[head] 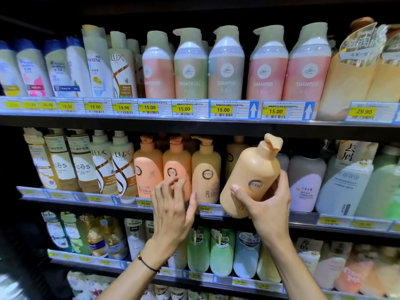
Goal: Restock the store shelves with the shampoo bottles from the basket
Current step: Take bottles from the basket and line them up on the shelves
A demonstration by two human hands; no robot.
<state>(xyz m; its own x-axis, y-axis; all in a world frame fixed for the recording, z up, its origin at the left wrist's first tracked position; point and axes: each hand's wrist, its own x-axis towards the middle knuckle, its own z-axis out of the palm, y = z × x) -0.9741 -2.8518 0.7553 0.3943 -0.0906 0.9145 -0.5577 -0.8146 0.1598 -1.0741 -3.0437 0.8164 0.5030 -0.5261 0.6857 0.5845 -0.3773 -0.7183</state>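
Price tags (pixel 184 109): yellow, several reading 15.00 ahead of me.
Shower gel bottle (pixel 190 68): green, upright, just right of the pink conditioner bottle (pixel 158 68).
Arrow cards (pixel 253 109): blue, white arrows pointing up.

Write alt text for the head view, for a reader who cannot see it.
The right hand grips a tan KYIO pump bottle, tilted, before a gap on the second shelf beside standing KYIO bottles. The left hand hovers empty in front of them, fingers loosely curled. Yellow price tags line the shelf edges.
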